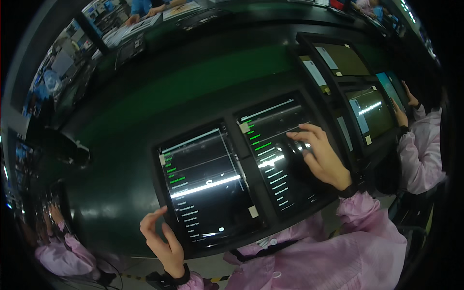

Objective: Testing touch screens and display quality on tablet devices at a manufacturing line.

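Looking down on a dark green surface (145, 121) where two black tablets lie side by side in dark trays, both screens lit with lists of text.

The person's left hand (162, 239) rises from the lower edge in a pink sleeve with a dark wristband. It is held upright on its edge, fingers loosely curled and apart, gripping nothing. The index fingertip hovers at the lower left corner of the left tablet (205, 186), which lies just to the right of this hand; whether it touches is unclear.

Further right, the right hand (321, 157) reaches in from the lower right, palm down, resting over the right tablet (278, 154). Its fingers are spread and holding nothing, with the index finger stretched leftward onto the screen among the text lines.

Beyond that hand, to the right, more tablets (369, 113) sit in a row, where another person's hands (403, 108) in pink sleeves touch a screen.
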A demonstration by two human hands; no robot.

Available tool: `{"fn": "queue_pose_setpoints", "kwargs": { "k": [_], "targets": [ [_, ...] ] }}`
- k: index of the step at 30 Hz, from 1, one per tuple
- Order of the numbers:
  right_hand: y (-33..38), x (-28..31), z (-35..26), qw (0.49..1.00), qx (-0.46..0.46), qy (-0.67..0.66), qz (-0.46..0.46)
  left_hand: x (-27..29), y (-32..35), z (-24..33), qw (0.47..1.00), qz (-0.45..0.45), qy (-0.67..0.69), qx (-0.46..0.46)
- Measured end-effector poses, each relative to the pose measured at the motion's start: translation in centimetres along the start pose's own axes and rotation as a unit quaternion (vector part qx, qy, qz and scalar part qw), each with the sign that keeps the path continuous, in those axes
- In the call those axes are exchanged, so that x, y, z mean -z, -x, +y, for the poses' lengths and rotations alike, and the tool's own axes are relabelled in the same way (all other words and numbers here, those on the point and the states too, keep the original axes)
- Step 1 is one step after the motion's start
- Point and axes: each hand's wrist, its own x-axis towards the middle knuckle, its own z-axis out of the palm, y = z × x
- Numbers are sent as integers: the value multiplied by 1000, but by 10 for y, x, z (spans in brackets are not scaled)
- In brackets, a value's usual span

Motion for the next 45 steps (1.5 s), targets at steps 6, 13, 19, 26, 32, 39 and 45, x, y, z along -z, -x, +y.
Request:
{"fn": "queue_pose_setpoints", "kwargs": {
  "k": [6,13,19,26,32,39,45],
  "targets": [
    [5,-3,4,998,11,55,8,-22,-24,-1,978,-86,-186,-25],
    [7,-2,10,998,8,54,8,-31,-27,-1,966,-119,-222,-50],
    [1,11,2,996,42,38,74,-22,-31,9,987,-76,-133,-53],
    [-60,14,11,998,40,-28,-49,-46,-103,18,980,-126,-83,-129],
    [-75,-42,3,988,141,39,-41,-104,-122,17,938,-209,-150,-231],
    [-71,-24,30,975,131,175,-48,-83,-119,0,944,-162,-211,-196],
    [-58,20,41,992,-50,111,-33,-40,-112,-35,955,-100,-247,-131]
  ]
}}
